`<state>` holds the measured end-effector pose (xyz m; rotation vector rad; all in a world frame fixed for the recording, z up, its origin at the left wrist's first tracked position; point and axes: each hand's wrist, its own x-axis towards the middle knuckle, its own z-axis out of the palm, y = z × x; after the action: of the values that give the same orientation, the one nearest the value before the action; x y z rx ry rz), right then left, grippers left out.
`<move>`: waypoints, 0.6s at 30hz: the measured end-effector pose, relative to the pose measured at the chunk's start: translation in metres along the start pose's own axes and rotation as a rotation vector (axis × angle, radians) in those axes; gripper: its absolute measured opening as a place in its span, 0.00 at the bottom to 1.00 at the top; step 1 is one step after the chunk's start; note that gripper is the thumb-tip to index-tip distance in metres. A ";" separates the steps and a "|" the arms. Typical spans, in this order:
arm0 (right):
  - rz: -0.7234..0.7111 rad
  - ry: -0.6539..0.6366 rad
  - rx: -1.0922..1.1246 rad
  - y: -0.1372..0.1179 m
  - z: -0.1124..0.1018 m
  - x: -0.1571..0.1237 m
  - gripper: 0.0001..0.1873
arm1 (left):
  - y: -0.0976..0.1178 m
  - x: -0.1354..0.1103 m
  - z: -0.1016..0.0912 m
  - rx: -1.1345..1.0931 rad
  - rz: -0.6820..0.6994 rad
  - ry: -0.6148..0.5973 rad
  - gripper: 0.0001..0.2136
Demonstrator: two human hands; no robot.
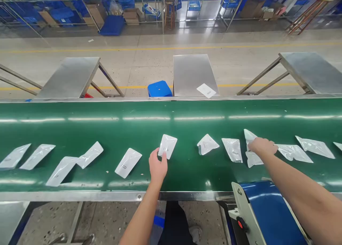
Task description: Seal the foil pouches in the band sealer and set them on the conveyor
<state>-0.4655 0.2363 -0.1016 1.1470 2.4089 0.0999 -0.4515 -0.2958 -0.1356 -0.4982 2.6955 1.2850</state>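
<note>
A green conveyor belt (184,173) runs across the view with several white plastic pouches lying along it. My left hand (158,166) pinches the lower edge of one white pouch (168,144) between thumb and fingers, near the middle of the belt. Farther right, my right hand (263,146) reaches over the belt, its fingers closed at a white pouch (249,135) and partly hiding it. Just below that hand lies another pouch (253,159). To its left rest a crumpled pouch (232,149) and a smaller-looking one (207,144).
A blue and cream machine (269,213) stands at the near right edge, under my right forearm. Beyond the belt are metal tables (193,70), one bearing a white pouch (206,90), and a blue stool (159,89). More pouches (128,163) lie to the left.
</note>
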 end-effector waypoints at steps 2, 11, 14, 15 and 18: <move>-0.043 -0.012 -0.020 0.005 -0.006 0.002 0.23 | 0.003 0.013 0.007 0.030 -0.088 -0.078 0.28; -0.524 -0.138 -0.129 0.007 0.027 -0.048 0.25 | 0.014 0.038 0.044 -0.145 -0.349 -0.280 0.34; -0.514 -0.117 -0.140 -0.003 0.022 -0.048 0.30 | 0.014 0.038 0.046 -0.266 -0.314 -0.310 0.25; -0.502 -0.103 -0.134 -0.011 0.019 -0.046 0.31 | 0.014 0.038 0.044 -0.279 -0.292 -0.315 0.22; -0.497 -0.079 -0.103 -0.046 0.011 -0.051 0.35 | 0.014 0.032 0.030 -0.251 -0.229 -0.290 0.21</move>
<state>-0.4658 0.1672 -0.1045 0.4747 2.5078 0.0167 -0.4879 -0.2727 -0.1521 -0.5768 2.1878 1.5030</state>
